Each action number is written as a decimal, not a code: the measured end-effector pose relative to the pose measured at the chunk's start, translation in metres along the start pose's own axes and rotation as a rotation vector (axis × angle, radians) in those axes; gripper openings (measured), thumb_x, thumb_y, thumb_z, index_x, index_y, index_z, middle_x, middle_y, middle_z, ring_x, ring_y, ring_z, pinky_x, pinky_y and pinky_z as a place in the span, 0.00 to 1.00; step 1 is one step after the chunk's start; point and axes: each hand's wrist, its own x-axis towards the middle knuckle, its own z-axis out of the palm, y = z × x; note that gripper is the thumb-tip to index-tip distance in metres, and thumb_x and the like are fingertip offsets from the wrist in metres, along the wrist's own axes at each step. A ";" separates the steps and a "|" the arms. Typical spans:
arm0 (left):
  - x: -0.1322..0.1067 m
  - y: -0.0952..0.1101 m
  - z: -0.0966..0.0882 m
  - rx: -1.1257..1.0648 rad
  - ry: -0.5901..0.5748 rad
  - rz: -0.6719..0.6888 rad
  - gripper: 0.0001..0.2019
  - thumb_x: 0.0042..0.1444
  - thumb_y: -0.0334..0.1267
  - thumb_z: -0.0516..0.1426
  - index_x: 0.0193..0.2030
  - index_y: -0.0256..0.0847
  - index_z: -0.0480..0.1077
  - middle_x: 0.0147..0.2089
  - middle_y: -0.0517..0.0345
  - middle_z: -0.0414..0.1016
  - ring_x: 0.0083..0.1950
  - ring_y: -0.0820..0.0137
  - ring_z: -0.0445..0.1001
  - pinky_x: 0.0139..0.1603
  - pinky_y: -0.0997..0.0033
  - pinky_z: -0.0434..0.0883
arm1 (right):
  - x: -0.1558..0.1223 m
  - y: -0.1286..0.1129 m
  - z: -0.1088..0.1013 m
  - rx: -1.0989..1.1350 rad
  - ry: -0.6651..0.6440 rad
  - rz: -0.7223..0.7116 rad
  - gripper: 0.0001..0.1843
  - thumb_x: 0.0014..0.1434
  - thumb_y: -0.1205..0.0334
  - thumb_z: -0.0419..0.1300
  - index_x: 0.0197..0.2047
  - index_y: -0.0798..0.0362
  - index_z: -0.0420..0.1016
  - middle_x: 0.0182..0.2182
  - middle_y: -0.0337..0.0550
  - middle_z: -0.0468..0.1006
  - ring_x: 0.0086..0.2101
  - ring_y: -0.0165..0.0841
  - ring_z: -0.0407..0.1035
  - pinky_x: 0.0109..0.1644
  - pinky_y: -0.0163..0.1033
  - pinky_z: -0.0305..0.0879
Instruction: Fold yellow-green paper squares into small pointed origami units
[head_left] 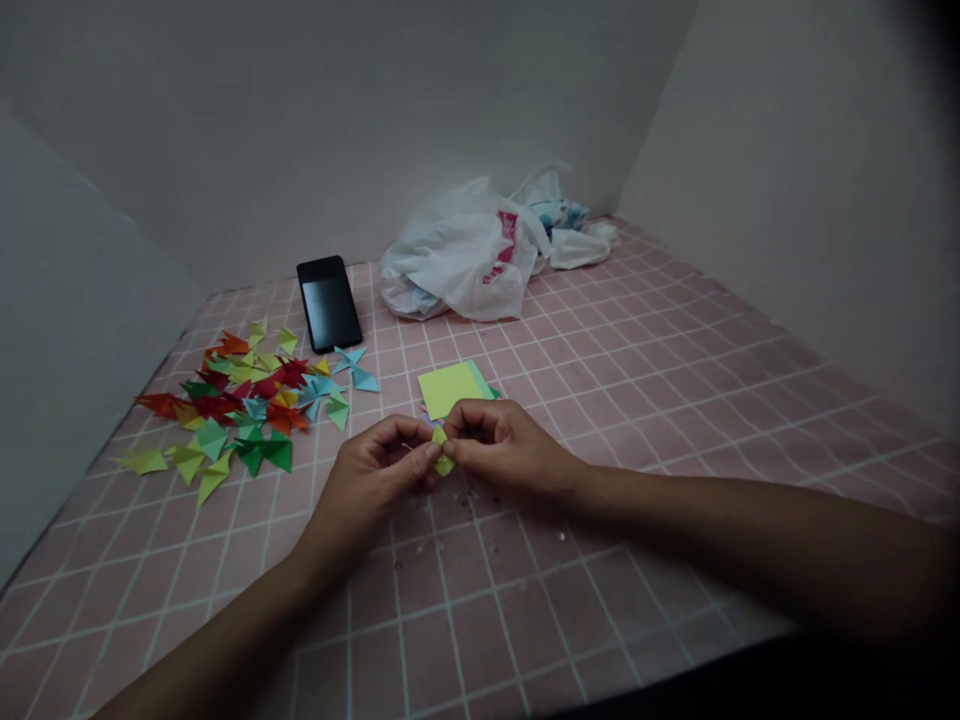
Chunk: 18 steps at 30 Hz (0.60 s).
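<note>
My left hand (373, 476) and my right hand (504, 446) meet at the middle of the pink checked surface (600, 380). Both pinch one small yellow-green folded paper piece (442, 450) between fingertips, fingers curled closed. Just behind the hands lies a small stack of square paper sheets (451, 386), yellow-green on top with other colours under it. A pile of several folded paper pieces (244, 400) in red, green, yellow and blue is spread out to the left of my left hand.
A black phone (328, 302) lies face up at the back left. A white plastic bag (469, 250) with things inside sits at the back centre. Grey walls close in the left, back and right sides.
</note>
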 end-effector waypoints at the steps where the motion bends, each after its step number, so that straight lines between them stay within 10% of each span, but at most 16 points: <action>1: 0.001 0.001 -0.001 0.010 -0.008 -0.002 0.09 0.48 0.40 0.68 0.32 0.39 0.75 0.25 0.63 0.74 0.26 0.76 0.70 0.28 0.77 0.66 | 0.000 -0.001 0.000 0.011 0.000 0.012 0.07 0.53 0.64 0.60 0.26 0.53 0.66 0.19 0.31 0.62 0.23 0.25 0.54 0.26 0.32 0.49; 18: 0.007 -0.007 -0.006 -0.122 -0.063 0.023 0.11 0.48 0.34 0.69 0.36 0.40 0.72 0.30 0.66 0.76 0.27 0.78 0.74 0.31 0.79 0.70 | 0.002 0.001 -0.001 0.077 -0.012 0.082 0.07 0.53 0.64 0.62 0.27 0.53 0.66 0.19 0.31 0.63 0.22 0.24 0.54 0.26 0.33 0.48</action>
